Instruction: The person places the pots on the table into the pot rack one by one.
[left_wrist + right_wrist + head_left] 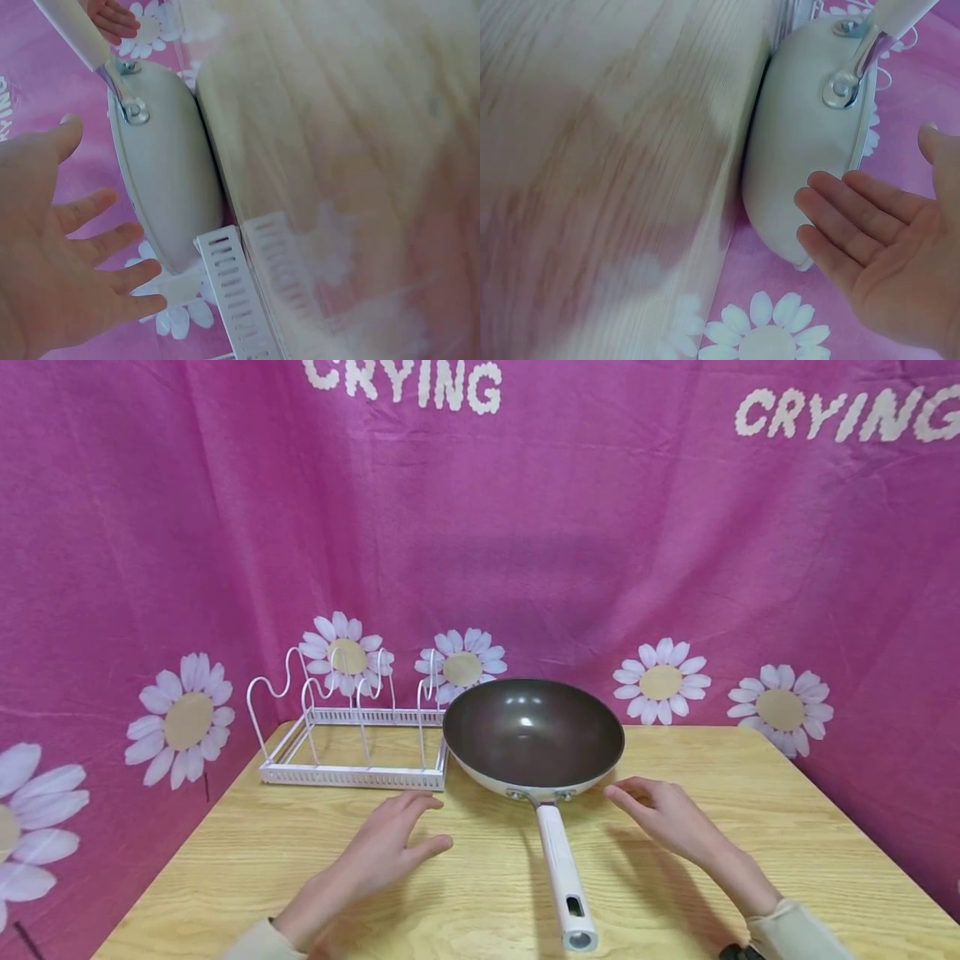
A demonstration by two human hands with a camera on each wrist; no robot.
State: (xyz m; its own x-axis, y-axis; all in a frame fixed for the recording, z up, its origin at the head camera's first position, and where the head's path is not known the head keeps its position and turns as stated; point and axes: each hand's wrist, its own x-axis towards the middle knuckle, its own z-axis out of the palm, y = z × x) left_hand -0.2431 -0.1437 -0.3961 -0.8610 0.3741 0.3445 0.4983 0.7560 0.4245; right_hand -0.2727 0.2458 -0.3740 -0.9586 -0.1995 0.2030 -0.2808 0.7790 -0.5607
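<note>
A deep frying pan [533,735], dark inside and pale outside, sits on the table with its white handle [564,877] toward me. Left of the handle, my left hand [390,843] hovers with fingers spread and nothing in it. On the other side my right hand [663,818] is held near the pan's right edge, its fingers extended and slightly bent, also holding nothing. The right wrist view shows those fingertips [810,196] overlapping the pan's pale side [802,142]. In the left wrist view the palm [45,262] faces the pan.
A white wire rack [352,777] with upright loops stands at the left, close beside the pan. Both rest on a light wooden table [712,760]. A pink cloth [555,527] with daisies and lettering hangs behind and around the table.
</note>
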